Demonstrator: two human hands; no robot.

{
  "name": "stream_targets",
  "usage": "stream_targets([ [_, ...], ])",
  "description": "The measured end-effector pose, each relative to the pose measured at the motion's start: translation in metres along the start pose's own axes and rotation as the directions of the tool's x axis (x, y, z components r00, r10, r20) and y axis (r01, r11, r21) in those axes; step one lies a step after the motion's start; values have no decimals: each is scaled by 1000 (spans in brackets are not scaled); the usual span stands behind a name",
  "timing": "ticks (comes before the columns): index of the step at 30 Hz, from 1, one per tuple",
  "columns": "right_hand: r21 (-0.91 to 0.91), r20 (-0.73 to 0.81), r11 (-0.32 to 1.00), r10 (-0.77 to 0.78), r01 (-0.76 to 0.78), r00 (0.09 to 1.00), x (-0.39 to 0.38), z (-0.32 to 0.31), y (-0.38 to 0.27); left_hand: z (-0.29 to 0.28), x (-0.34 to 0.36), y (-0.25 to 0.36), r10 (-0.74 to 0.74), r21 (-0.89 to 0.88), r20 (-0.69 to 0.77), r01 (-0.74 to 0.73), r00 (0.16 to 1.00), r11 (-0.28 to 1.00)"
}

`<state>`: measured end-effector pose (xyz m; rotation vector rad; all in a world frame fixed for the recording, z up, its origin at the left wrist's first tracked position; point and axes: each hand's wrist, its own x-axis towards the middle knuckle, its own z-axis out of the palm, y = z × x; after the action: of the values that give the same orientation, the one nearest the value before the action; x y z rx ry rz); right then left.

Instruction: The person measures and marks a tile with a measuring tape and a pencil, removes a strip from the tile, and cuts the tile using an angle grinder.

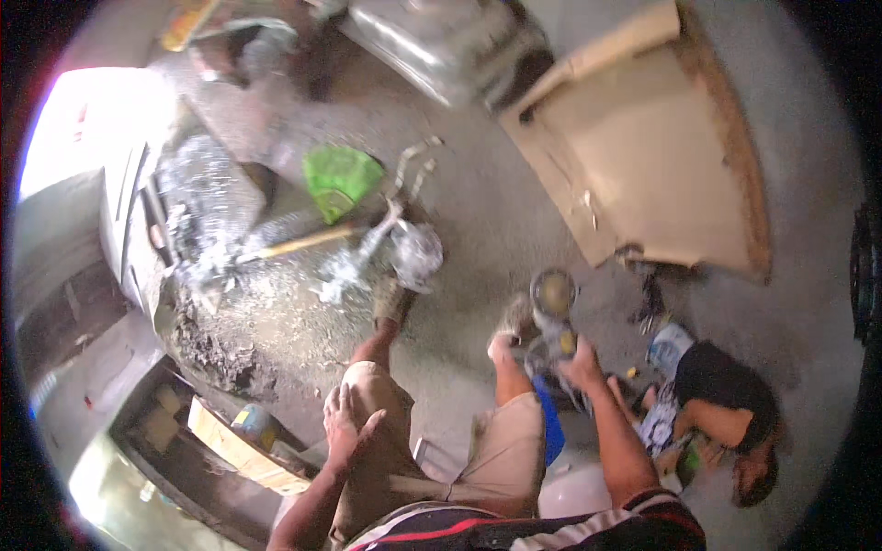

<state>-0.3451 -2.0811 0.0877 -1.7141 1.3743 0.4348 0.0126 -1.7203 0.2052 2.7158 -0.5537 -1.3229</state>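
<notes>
At seven o'clock my left hand [344,424] is lying spread, empty, on my knee [369,378]; at four, my right hand [581,367] is gripping a round-headed tool [555,295].

Tool [554,317] in right hand [581,364] blurred, possibly grinder; dark object [865,274] cut off at right rim.

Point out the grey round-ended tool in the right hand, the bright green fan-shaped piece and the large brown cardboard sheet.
Grey round-ended tool [554,301]: head view, on its round end.
Bright green fan-shaped piece [341,180]: head view, on its middle.
Large brown cardboard sheet [648,151]: head view, on its broad face.
</notes>
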Motion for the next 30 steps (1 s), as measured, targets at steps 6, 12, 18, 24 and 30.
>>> stream_targets([
  [6,83,404,987,-158,136,901,-176,-75,-200,-85,-20,-29,433,-102,-221,-463,874,881],
  [12,318,538,854,-520,412,664,-257,-76,-311,-163,-108,23,712,-852,138,-284,688,440],
  [18,173,747,788,-496,591,443,-310,-36,-454,-189,-182,-1,720,-957,-273,-255,638,-138],
  [24,256,882,677,-455,690,120,-355,33,-513,-187,-314,-39,146,-692,-642,-487,753,-533],
  [30,407,901,702,-413,584,-132,-403,124,-502,-159,-384,-92,-186,-472,-587,-520,788,-712],
])
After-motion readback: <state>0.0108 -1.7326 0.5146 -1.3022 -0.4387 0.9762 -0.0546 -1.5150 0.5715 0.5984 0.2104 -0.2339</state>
